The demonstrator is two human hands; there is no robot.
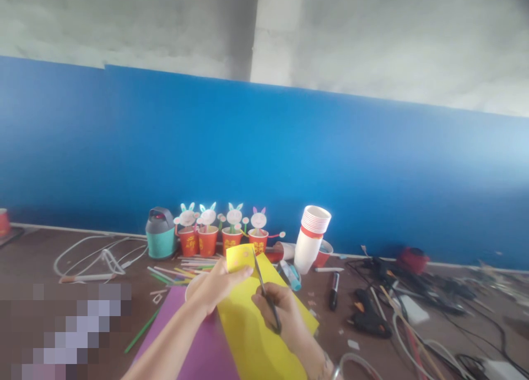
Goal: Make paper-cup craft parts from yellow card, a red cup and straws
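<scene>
My left hand (219, 286) is closed on a small piece of yellow paper (238, 254), its thumb pressed on the front. In my right hand (285, 311) is a pair of scissors (268, 300) with dark handles. The blades point up and lie along the right edge of the small piece; whether they are cutting it I cannot tell. Beneath both hands lies a larger yellow sheet (243, 319), partly over a purple sheet (198, 336). Something white and round (190, 287) shows behind my left wrist, mostly hidden.
Several red paper cups (208, 241) with rabbit figures stand along the blue partition (264, 148). Left of them is a teal container (161, 239); to the right rises a stack of white cups (309, 242). A marker (334, 292), glue gun (370, 316) and tangled cables lie right.
</scene>
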